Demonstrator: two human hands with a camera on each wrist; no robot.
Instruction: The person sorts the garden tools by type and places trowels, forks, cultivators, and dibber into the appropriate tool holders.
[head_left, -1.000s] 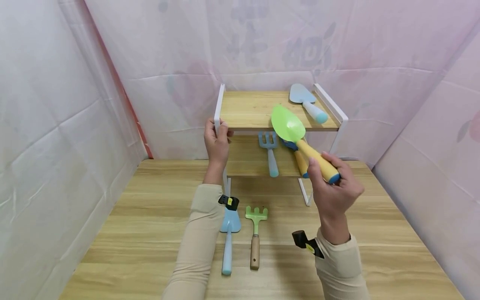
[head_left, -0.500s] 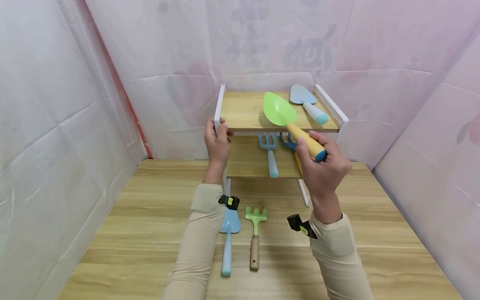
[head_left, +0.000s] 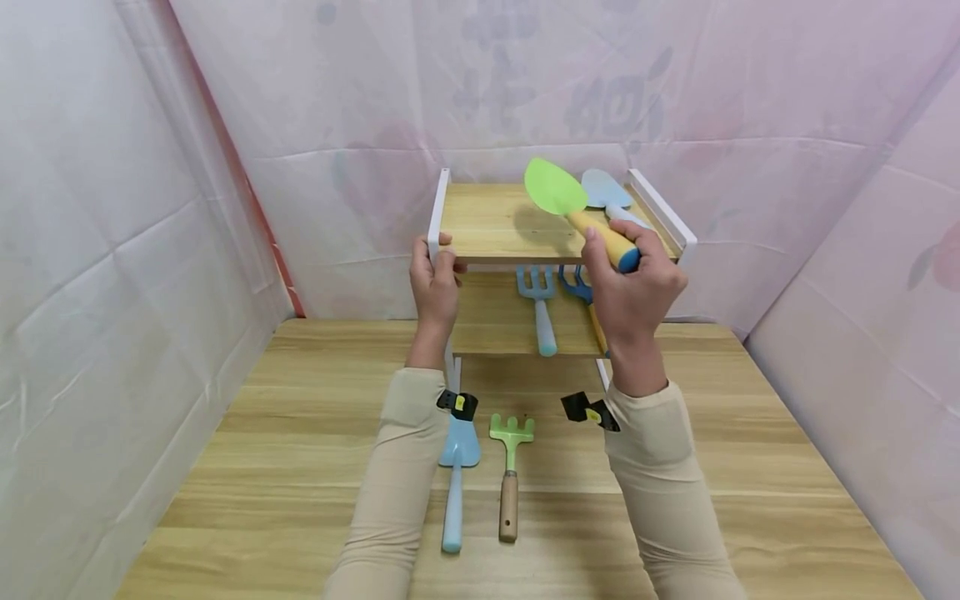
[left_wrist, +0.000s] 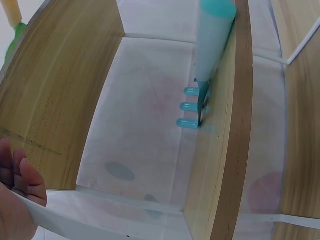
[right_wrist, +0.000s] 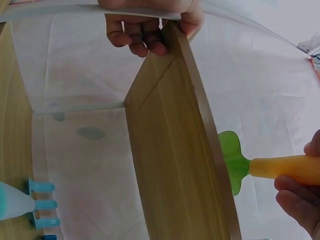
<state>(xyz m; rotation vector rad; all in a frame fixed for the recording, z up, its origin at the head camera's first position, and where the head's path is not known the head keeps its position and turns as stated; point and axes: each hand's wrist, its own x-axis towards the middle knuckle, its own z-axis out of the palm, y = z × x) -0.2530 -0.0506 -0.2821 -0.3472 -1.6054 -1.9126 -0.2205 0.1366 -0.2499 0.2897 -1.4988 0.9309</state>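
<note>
My right hand (head_left: pixel 637 283) grips the yellow handle of a green-bladed garden trowel (head_left: pixel 557 188), held above the top board of a small two-tier shelf (head_left: pixel 487 221). In the right wrist view the trowel's handle (right_wrist: pixel 280 168) lies between thumb and fingers, its blade partly hidden by the board. With curled fingers my left hand (head_left: pixel 435 283) holds the white frame at the shelf's front left corner. A pale blue trowel (head_left: pixel 606 190) lies at the right of the top board, its handle partly behind my right hand.
The lower board bears a light blue hand fork (head_left: pixel 536 292) and a dark blue fork with a yellow handle (head_left: pixel 577 286), partly hidden. On the table (head_left: pixel 300 467) in front lie a blue spade (head_left: pixel 455 492) and a green rake with a wooden handle (head_left: pixel 510 492).
My right hand has carried the green trowel up, forward and a little left, from in front of the shelf to above the top board. My left hand stays on the frame.
</note>
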